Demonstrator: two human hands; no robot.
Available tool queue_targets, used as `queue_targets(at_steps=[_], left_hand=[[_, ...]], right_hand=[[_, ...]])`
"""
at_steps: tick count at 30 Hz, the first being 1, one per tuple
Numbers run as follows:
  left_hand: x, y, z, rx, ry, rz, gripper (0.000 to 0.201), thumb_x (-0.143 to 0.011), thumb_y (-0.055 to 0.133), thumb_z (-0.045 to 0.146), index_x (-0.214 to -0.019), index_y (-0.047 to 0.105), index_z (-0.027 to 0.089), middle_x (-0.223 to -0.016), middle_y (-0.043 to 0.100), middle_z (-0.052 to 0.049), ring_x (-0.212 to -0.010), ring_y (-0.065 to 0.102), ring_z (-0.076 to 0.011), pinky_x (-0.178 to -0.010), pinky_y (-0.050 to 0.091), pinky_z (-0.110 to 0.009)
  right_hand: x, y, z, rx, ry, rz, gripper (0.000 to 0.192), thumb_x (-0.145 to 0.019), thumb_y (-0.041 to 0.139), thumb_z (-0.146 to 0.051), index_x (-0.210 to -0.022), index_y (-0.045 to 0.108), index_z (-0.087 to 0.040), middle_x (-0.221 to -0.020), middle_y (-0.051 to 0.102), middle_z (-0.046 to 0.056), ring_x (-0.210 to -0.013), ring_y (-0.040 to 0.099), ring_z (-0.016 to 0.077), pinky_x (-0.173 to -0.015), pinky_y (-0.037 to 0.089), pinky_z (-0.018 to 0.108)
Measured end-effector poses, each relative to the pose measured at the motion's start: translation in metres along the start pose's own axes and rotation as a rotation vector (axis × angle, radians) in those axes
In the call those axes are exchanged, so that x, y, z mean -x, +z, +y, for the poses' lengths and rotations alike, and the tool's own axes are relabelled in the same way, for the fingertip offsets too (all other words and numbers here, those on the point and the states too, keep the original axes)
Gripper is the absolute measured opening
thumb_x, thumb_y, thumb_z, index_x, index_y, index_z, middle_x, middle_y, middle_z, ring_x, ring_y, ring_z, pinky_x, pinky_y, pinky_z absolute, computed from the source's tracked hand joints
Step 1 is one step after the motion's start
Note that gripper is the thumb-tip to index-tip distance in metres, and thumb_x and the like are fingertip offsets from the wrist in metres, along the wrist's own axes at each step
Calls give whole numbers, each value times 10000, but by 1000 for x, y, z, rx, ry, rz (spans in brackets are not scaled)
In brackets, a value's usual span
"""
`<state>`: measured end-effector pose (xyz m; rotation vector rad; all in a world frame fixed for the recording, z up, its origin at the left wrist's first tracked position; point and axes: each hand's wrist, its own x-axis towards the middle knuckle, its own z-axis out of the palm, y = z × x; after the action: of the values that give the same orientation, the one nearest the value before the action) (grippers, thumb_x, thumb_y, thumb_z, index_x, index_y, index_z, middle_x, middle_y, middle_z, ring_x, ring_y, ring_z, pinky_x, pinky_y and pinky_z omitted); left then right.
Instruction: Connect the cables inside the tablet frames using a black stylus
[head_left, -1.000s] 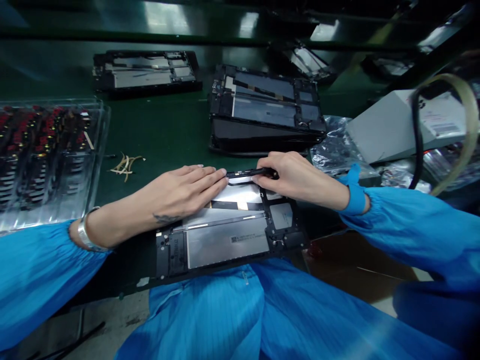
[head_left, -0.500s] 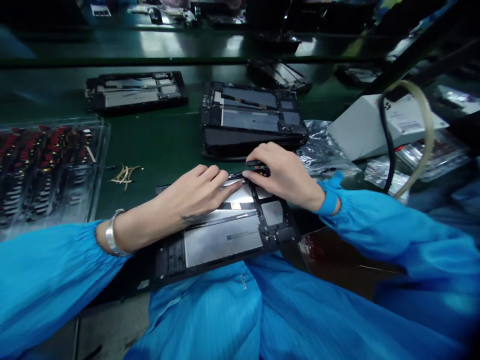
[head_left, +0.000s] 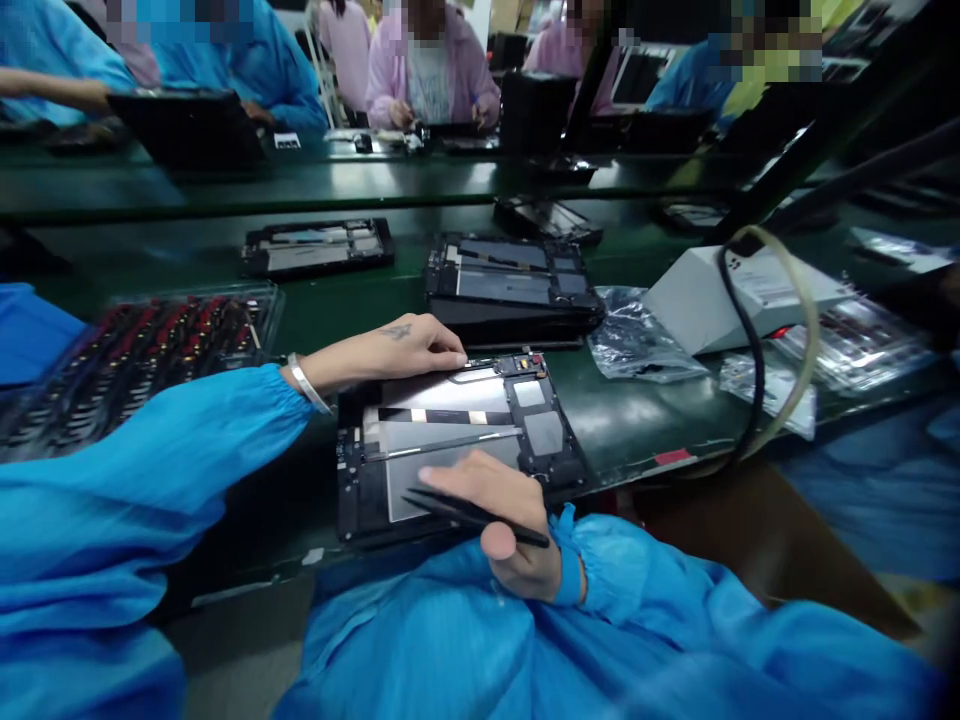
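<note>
An opened tablet [head_left: 450, 490], its silver battery and black frame exposed, lies at the bench's near edge. My left hand [head_left: 409, 348] grips its far edge, thumb on the rim and the other fingers bent out of sight behind. My right hand [head_left: 517, 515] holds black tweezers [head_left: 480, 518] over the tablet's near side, tips pointing left. A small circuit board [head_left: 525, 365] with gold and red spots sits in the tablet's far right corner. Just beyond is a stack of opened tablets [head_left: 514, 290].
At left stands a clear tray [head_left: 274, 300] of red and black parts. Another opened tablet [head_left: 319, 246] lies farther back. To the right are a plastic bag [head_left: 637, 335], a white box [head_left: 694, 300] and a looped hose [head_left: 806, 300]. People [head_left: 431, 70] sit across the bench.
My right hand has left the tablet's far edge and come nearer to me with the tweezers. My left hand has drawn back to the far rim. The view has tilted up.
</note>
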<state>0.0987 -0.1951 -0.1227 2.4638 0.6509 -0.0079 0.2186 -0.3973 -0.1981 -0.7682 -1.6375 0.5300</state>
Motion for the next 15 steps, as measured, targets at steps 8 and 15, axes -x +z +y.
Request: queue_targets(at_steps=[8, 15], left_hand=[[21, -18, 22, 439, -41, 45, 201, -822, 700, 343, -911, 696, 163, -840, 664, -10, -756, 568, -125, -657, 405, -206], [41, -26, 43, 508, -56, 234, 280, -802, 706, 262, -1068, 696, 172, -810, 675, -31, -560, 514, -101, -468, 279, -222]], right_hand=[[2, -28, 9, 404, -415, -309, 456, -991, 546, -205, -1446, 552, -229, -1276, 731, 121, -1214, 694, 236, -1014, 602, 438], [-13, -97, -12, 474, -82, -327, 355, -919, 666, -176, -1183, 722, -407, -1288, 720, -25, -1279, 652, 238, -1209, 429, 557]])
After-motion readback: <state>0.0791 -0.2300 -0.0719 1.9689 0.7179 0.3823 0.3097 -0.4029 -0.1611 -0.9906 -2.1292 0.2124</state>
